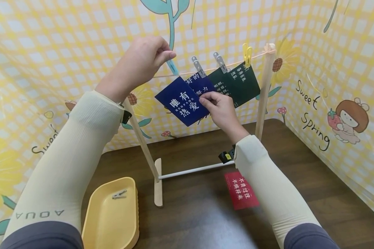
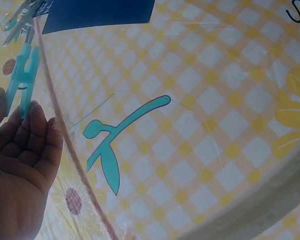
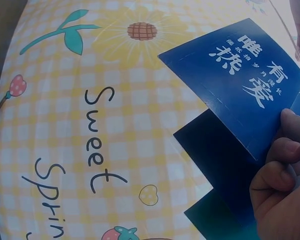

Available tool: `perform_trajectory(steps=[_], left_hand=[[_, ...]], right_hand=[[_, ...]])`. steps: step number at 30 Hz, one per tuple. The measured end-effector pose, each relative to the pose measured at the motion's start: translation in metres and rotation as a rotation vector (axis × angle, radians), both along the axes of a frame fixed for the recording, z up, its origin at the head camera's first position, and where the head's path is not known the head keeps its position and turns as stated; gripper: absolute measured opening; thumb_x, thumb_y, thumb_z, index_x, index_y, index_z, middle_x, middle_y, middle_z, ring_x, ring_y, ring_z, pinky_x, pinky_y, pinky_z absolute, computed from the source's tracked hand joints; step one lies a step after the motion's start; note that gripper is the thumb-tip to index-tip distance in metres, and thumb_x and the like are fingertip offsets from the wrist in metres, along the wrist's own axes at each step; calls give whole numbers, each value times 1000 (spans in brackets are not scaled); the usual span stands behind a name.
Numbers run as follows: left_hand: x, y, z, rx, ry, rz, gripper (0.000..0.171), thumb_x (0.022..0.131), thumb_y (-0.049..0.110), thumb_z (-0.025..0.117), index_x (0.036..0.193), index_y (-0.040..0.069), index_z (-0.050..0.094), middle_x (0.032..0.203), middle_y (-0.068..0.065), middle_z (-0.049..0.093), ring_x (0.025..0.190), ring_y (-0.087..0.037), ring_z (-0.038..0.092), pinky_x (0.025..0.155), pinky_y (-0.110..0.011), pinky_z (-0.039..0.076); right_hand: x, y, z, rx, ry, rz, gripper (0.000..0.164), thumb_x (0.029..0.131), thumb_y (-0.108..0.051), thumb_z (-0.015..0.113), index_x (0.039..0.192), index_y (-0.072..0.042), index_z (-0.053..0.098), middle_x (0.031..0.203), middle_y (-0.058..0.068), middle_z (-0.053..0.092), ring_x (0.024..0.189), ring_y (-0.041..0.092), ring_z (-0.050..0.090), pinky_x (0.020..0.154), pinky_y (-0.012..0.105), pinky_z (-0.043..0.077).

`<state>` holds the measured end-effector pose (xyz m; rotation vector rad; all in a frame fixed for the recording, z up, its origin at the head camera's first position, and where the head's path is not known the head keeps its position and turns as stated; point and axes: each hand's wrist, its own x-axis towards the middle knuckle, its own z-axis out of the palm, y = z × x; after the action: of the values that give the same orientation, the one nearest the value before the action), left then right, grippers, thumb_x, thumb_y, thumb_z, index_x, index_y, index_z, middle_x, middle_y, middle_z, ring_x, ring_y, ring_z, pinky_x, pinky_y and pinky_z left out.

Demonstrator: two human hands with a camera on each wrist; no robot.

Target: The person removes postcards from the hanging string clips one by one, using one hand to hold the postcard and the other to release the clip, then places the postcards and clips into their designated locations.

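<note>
Along line (image 2: 77, 159), left hand (image 1: 143, 60) pinches teal clothespin (image 1: 172, 67); right hand (image 1: 221, 110) pinches front blue card (image 1: 180, 98).

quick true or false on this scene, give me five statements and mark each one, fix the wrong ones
1. The left hand pinches a teal clip. True.
2. The right hand is empty. False: it holds a blue card.
3. The red card lies on the table. True.
4. The yellow tray has two cards in it. False: a gray clip lies in it.
5. The yellow clip is the rightmost clip on the cord. True.
</note>
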<state>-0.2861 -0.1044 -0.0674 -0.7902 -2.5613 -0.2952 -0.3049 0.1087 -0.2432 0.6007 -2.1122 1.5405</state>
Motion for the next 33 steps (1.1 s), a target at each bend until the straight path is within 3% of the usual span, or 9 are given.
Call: perform_trajectory(steps=[21, 33], left_hand=[[5, -5, -3, 27, 61, -43, 41, 103, 38, 43, 107, 3, 64, 90, -8, 56, 73, -19, 46, 65, -30, 38], [7, -13, -8, 56, 106, -94, 38, 102, 36, 49, 106, 0, 62, 95, -7, 59, 87, -20, 53, 78, -32, 43]], right_hand=[[2, -2, -7, 2, -28, 4, 18, 96, -23, 63, 99, -8, 73, 93, 2, 69, 80, 14, 59, 68, 28, 47], [1, -1, -10, 0, -12, -2, 18, 96, -24, 64, 97, -8, 73, 93, 2, 70, 79, 14, 58, 67, 28, 47]])
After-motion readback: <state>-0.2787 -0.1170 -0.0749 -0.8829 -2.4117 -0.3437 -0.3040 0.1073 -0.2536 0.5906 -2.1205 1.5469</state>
